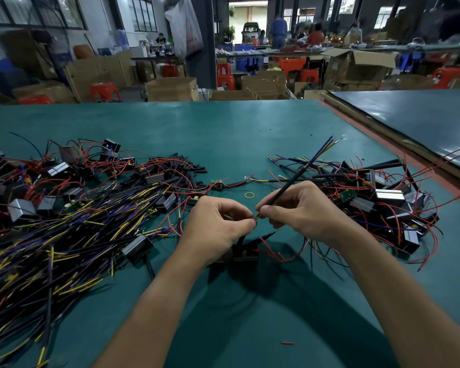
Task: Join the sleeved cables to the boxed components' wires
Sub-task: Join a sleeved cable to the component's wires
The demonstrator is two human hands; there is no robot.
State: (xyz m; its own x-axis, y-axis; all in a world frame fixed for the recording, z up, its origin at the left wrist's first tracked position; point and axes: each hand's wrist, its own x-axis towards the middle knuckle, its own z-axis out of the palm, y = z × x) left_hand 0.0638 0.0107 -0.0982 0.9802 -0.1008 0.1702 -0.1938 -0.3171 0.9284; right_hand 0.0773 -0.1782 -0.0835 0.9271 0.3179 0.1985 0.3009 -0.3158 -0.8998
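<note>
Your two grips are meeting over the desk. Right grip is pinching one sleeved cable; left grip is pinching one wire end, tips touching. One boxed component is lying just beneath. Two heaps are flanking: left heap, right heap. Cardboard boxes behind, contents unclear.

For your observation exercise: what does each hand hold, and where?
Right hand pinches the long black sleeved cable near its lower end; left hand pinches the tip of a thin wire.
</note>
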